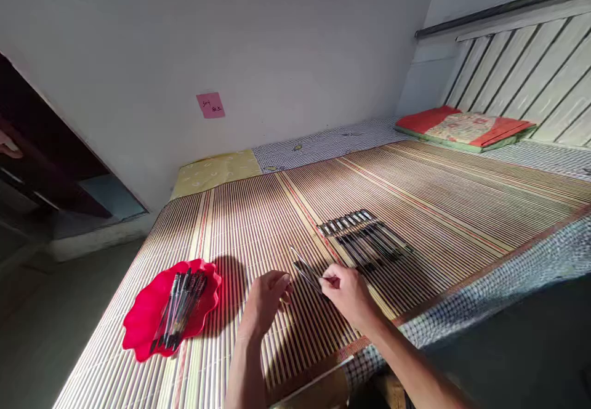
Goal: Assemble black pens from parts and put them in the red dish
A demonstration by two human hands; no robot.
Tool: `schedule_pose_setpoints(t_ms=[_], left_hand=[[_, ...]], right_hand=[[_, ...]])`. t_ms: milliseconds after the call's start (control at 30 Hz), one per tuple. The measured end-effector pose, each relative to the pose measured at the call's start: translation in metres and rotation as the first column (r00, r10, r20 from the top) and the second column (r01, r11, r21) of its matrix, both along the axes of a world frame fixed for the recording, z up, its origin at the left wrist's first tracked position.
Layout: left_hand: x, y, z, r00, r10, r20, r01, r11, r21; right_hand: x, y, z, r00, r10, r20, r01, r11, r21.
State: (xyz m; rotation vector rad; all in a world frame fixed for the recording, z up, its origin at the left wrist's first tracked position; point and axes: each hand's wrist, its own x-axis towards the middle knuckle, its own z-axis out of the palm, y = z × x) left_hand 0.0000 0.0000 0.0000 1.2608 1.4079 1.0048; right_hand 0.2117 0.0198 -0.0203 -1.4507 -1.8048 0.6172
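Note:
My right hand (346, 291) pinches the near end of a slim dark pen (305, 275), which points up and left over the mat. A second thin, pale-tipped stick lies close alongside it; whether it is also held I cannot tell. Just left of the pen is my left hand (268, 298), its fingers curled in towards the thumb; what they hold, if anything, is hidden. Beyond my right hand, black pen caps (346, 222) lie in a neat row, with a row of slim dark pen parts (375, 246) beside them. A red scalloped plate (138, 316) at left bears several pens (180, 310).
A striped bamboo mat (249, 224) covers the bed, whose near edge runs diagonally at lower right. Folded red and green bedding (466, 127) lies at the far right by the slatted headboard (521, 76). A pink note (210, 105) is on the wall.

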Motion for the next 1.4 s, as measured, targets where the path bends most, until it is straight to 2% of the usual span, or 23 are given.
schedule_pose_setpoints(t_ms=[100, 167, 267, 433, 533, 600, 667, 767, 867, 933, 1000, 1133, 1200, 1300, 1400], left_hand=[[0.018, 0.004, -0.002, 0.990, 0.042, 0.136, -0.047, 0.998, 0.031], [0.024, 0.006, -0.004, 0.971, 0.091, 0.223, -0.101, 0.994, 0.032], [0.017, 0.009, -0.009, 0.935, 0.189, 0.300, -0.200, 0.980, 0.005], [-0.008, 0.008, -0.013, 0.889, 0.369, 0.271, -0.396, 0.917, 0.050], [-0.014, 0.005, -0.009, 0.845, 0.395, 0.360, -0.445, 0.893, 0.066], [-0.012, 0.004, -0.004, 0.810, 0.389, 0.439, -0.449, 0.893, 0.036], [-0.009, 0.004, 0.001, 0.777, 0.385, 0.498, -0.444, 0.896, 0.000], [-0.003, 0.005, 0.007, 0.719, 0.373, 0.587, -0.448, 0.894, -0.019], [0.002, 0.006, 0.011, 0.678, 0.375, 0.632, -0.494, 0.869, 0.013], [0.001, 0.006, 0.011, 0.689, 0.394, 0.609, -0.514, 0.857, 0.027], [-0.002, 0.005, 0.010, 0.726, 0.401, 0.559, -0.495, 0.869, 0.021], [-0.007, 0.001, 0.008, 0.848, 0.328, 0.416, -0.373, 0.927, 0.029], [-0.003, -0.001, 0.009, 0.909, 0.246, 0.337, -0.277, 0.960, 0.046], [0.007, -0.003, 0.014, 0.962, 0.119, 0.248, -0.137, 0.989, 0.057], [0.014, -0.003, 0.016, 0.977, 0.044, 0.209, -0.053, 0.998, 0.039]], right_hand=[[-0.033, -0.009, -0.003, 0.998, 0.062, 0.002, -0.062, 0.998, -0.001], [-0.045, -0.010, -0.003, 0.996, 0.094, -0.008, -0.094, 0.996, -0.004], [-0.043, -0.006, 0.002, 0.991, 0.135, 0.005, -0.135, 0.991, -0.006], [-0.027, -0.004, 0.014, 0.948, 0.193, 0.254, -0.152, 0.974, -0.170], [-0.030, 0.000, 0.021, 0.930, 0.219, 0.294, -0.163, 0.966, -0.201], [-0.037, 0.007, 0.028, 0.952, 0.248, 0.179, -0.213, 0.958, -0.192], [-0.045, 0.017, 0.035, 0.958, 0.283, -0.047, -0.286, 0.947, -0.147], [-0.061, 0.028, 0.043, 0.870, 0.361, -0.337, -0.421, 0.898, -0.126], [-0.077, 0.028, 0.044, 0.797, 0.444, -0.410, -0.552, 0.810, -0.197], [-0.084, 0.025, 0.042, 0.771, 0.469, -0.431, -0.601, 0.761, -0.245], [-0.084, 0.026, 0.041, 0.763, 0.471, -0.442, -0.618, 0.733, -0.285], [-0.066, 0.044, 0.044, 0.774, 0.446, -0.450, -0.580, 0.784, -0.221], [-0.054, 0.055, 0.048, 0.732, 0.413, -0.542, -0.572, 0.804, -0.162], [-0.044, 0.062, 0.053, 0.654, 0.384, -0.652, -0.592, 0.797, -0.124], [-0.044, 0.061, 0.054, 0.624, 0.382, -0.682, -0.611, 0.782, -0.121]])
